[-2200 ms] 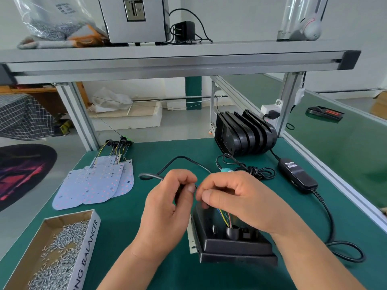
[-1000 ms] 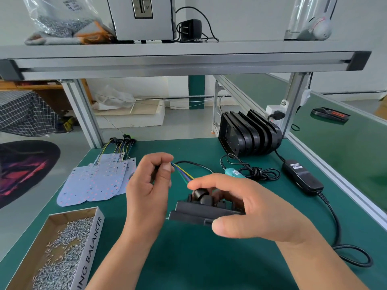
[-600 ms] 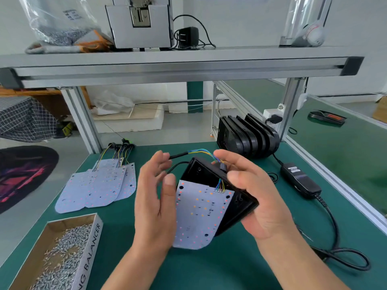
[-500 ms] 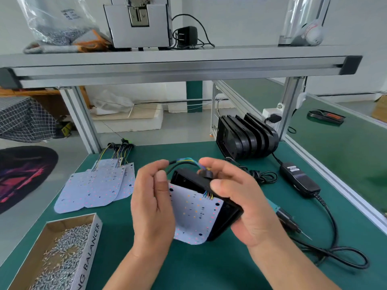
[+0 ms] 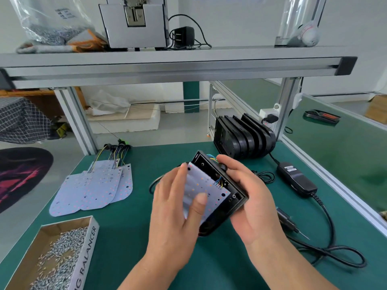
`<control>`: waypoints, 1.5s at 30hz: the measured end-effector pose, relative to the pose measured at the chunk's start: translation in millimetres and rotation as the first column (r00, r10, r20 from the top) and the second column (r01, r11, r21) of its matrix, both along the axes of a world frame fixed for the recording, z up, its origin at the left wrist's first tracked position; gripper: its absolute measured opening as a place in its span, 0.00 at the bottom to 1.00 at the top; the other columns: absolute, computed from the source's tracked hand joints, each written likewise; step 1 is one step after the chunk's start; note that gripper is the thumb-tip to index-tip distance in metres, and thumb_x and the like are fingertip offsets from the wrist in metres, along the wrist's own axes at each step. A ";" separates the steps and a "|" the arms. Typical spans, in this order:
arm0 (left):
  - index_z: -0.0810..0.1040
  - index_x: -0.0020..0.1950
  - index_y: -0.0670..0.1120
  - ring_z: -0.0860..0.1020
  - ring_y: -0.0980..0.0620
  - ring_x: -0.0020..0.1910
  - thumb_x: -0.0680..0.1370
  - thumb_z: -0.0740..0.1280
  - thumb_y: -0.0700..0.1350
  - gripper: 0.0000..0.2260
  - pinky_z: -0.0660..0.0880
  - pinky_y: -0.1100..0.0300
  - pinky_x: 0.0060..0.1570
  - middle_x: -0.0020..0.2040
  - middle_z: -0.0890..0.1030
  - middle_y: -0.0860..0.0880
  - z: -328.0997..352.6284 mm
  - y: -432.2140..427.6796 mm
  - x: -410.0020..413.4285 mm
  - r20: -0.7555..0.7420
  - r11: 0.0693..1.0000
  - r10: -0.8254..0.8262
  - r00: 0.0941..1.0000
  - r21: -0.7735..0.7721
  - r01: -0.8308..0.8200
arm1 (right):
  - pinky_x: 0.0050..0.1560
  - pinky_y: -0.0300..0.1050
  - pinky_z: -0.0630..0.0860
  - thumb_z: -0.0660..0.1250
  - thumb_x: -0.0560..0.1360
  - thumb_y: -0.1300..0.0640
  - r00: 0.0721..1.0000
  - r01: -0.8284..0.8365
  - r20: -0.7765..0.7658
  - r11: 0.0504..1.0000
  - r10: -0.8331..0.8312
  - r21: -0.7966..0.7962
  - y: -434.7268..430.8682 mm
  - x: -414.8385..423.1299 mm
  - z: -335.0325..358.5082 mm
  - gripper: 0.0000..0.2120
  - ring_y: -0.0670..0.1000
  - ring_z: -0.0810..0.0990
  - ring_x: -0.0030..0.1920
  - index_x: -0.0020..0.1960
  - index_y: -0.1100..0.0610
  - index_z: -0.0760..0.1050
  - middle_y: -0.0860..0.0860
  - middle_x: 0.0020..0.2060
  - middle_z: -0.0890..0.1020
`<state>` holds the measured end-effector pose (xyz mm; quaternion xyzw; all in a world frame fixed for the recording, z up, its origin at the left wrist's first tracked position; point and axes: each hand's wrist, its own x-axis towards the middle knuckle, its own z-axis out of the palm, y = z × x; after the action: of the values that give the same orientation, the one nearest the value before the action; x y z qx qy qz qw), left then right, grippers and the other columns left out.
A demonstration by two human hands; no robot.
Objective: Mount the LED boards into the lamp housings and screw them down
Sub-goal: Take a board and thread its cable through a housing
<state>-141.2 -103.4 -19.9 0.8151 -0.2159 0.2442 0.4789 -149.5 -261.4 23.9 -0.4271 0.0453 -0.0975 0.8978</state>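
My right hand (image 5: 249, 197) grips a black lamp housing (image 5: 225, 185), held tilted above the green table with its open side toward me. A white LED board (image 5: 206, 185) lies in the housing, its coloured wires running out through the top. My left hand (image 5: 178, 212) presses on the board with straight fingers and thumb. A stack of spare LED boards (image 5: 98, 187) with wire tails lies to the left. Several empty black housings (image 5: 244, 139) stand on edge at the back.
A cardboard box of screws (image 5: 56, 256) sits at the front left. An electric screwdriver (image 5: 290, 223) lies right of my hands, with its black power adapter (image 5: 296, 178) and looped cable (image 5: 326, 260). An aluminium shelf (image 5: 167, 65) spans overhead.
The housing was flipped from back-up to open side facing me, and the LED board swung into it. My left hand let go of the wires and now presses the board flat.
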 end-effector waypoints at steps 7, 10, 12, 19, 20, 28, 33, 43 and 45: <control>0.36 0.84 0.66 0.42 0.65 0.84 0.60 0.72 0.82 0.64 0.51 0.60 0.80 0.82 0.43 0.74 -0.6 5.2 1.0 -0.268 0.958 -0.278 0.922 -0.002 0.288 | 0.47 0.49 0.84 0.61 0.81 0.65 0.998 -0.056 -0.005 0.998 0.056 0.043 2.8 -2.1 0.5 0.18 0.57 0.86 0.50 0.62 0.55 0.86 0.63 0.58 0.86; 0.33 0.80 0.73 0.41 0.67 0.83 0.58 0.81 0.72 0.68 0.54 0.61 0.79 0.80 0.40 0.76 -1.6 3.5 1.4 -0.263 0.959 -0.237 0.935 0.091 0.269 | 0.45 0.45 0.83 0.64 0.81 0.65 0.997 -0.069 0.027 0.997 0.068 0.017 -0.6 -1.5 0.7 0.15 0.55 0.86 0.49 0.61 0.57 0.86 0.61 0.56 0.87; 0.38 0.83 0.71 0.48 0.64 0.84 0.62 0.81 0.64 0.63 0.57 0.65 0.77 0.82 0.47 0.71 -2.9 5.2 3.0 -0.219 0.968 -0.220 0.951 0.069 0.240 | 0.43 0.43 0.82 0.65 0.81 0.64 0.993 -0.103 0.043 0.989 0.108 -0.106 -5.3 0.0 0.9 0.14 0.54 0.84 0.49 0.62 0.56 0.86 0.59 0.55 0.87; 0.50 0.87 0.61 0.65 0.50 0.83 0.65 0.83 0.67 0.60 0.64 0.41 0.79 0.84 0.64 0.55 14.8 23.7 6.0 -0.256 0.796 -0.594 0.763 -0.323 0.512 | 0.60 0.42 0.76 0.71 0.79 0.55 0.954 0.006 0.221 0.722 0.204 -0.692 -37.0 1.2 2.7 0.19 0.52 0.80 0.56 0.68 0.42 0.82 0.51 0.57 0.83; 0.51 0.88 0.58 0.66 0.49 0.82 0.65 0.82 0.68 0.60 0.66 0.41 0.78 0.84 0.65 0.52 17.4 24.0 5.6 -0.261 0.765 -0.632 0.730 -0.360 0.534 | 0.61 0.43 0.75 0.72 0.79 0.53 0.952 0.061 0.242 0.663 0.185 -0.746 -39.4 1.3 2.5 0.19 0.52 0.79 0.57 0.68 0.40 0.82 0.50 0.58 0.80; 0.59 0.86 0.50 0.71 0.45 0.78 0.72 0.77 0.67 0.49 0.72 0.49 0.72 0.80 0.72 0.45 23.8 21.9 1.7 -0.260 0.696 -0.702 0.663 -0.448 0.561 | 0.61 0.49 0.75 0.74 0.78 0.50 0.957 0.136 0.270 0.659 0.106 -0.740 -39.8 3.5 -0.6 0.13 0.46 0.83 0.62 0.62 0.40 0.83 0.44 0.58 0.86; 0.72 0.79 0.52 0.75 0.40 0.73 0.73 0.76 0.66 0.38 0.77 0.42 0.69 0.74 0.78 0.45 17.8 24.2 2.9 -0.295 0.680 -0.708 0.642 -0.532 0.505 | 0.64 0.48 0.75 0.74 0.79 0.47 0.943 0.205 0.322 0.620 0.082 -0.757 -34.5 0.8 -1.2 0.14 0.50 0.82 0.66 0.64 0.39 0.82 0.44 0.61 0.85; 0.66 0.83 0.49 0.73 0.41 0.75 0.77 0.73 0.64 0.39 0.68 0.39 0.69 0.77 0.75 0.44 22.9 21.9 4.1 -0.328 0.696 -0.703 0.631 -0.501 0.515 | 0.57 0.33 0.75 0.74 0.79 0.50 0.911 0.348 0.412 0.558 -0.011 -0.754 -25.4 -3.0 -3.3 0.13 0.50 0.84 0.59 0.62 0.38 0.82 0.43 0.56 0.86; 0.65 0.83 0.49 0.72 0.41 0.76 0.77 0.73 0.64 0.39 0.67 0.39 0.69 0.77 0.74 0.44 23.2 21.3 4.2 -0.320 0.700 -0.698 0.641 -0.491 0.518 | 0.56 0.34 0.76 0.74 0.79 0.50 0.913 0.343 0.408 0.572 -0.015 -0.745 -25.3 -3.0 -4.0 0.12 0.50 0.84 0.58 0.61 0.39 0.82 0.43 0.55 0.86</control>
<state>-137.0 -82.2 3.4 0.6243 -0.3072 -0.1118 0.7095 -152.5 -286.7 19.9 -0.7530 -0.1238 -0.2752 0.5848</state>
